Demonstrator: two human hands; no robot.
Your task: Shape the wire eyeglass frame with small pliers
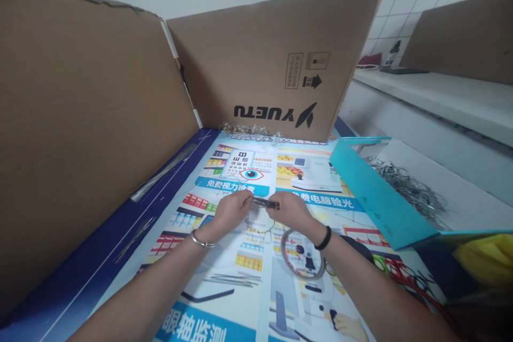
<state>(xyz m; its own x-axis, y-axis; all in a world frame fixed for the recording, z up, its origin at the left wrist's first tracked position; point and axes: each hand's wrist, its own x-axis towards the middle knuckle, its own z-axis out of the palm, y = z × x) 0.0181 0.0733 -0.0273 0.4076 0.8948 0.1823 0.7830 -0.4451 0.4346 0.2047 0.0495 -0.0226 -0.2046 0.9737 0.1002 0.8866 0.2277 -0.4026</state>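
Note:
Both of my hands meet over the middle of the printed mat. My right hand is closed around small dark pliers, whose jaws point left. Pinched at the tips of those jaws, my left hand holds a thin wire; its ends are too fine to follow. Curled wire dangles beneath the hands. A coil of wire lies on the mat near my right wrist. Short straight wires rest below my left hand.
Cardboard panels stand at the back and left. Small wire pieces are heaped along the back panel. A turquoise box at right holds tangled wires. More straight wires lie at the left edge, and a white ledge is behind.

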